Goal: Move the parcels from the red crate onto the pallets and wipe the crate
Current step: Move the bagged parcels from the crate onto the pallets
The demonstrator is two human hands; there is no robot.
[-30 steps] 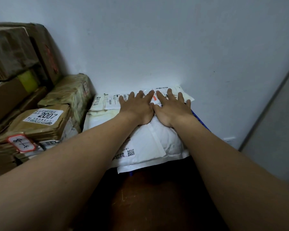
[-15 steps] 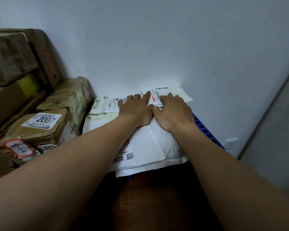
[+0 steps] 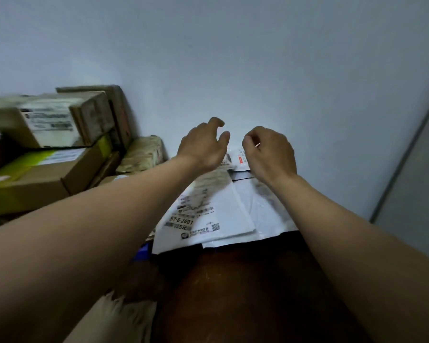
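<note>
White padded mail bags (image 3: 223,214) lie stacked against the wall, the top one showing a printed label with a QR code. A smaller white parcel (image 3: 238,158) lies behind them, partly hidden by my hands. My left hand (image 3: 202,144) hovers above the stack with fingers loosely curled and holds nothing. My right hand (image 3: 270,152) is lifted beside it, fingers curled loosely, also holding nothing. A sliver of the blue pallet (image 3: 141,252) shows at the stack's front left. The red crate is out of view.
Cardboard boxes (image 3: 47,167) and tape-wrapped brown parcels (image 3: 144,154) are piled at the left against the wall. A dark reddish-brown floor (image 3: 245,293) lies in front. A grey door or panel (image 3: 416,184) stands at the right. Crumpled beige material (image 3: 117,315) lies at the bottom.
Both hands have lifted off the white bags, where they were pressing flat, and their fingers have curled. The view has shifted, showing more boxes at the left.
</note>
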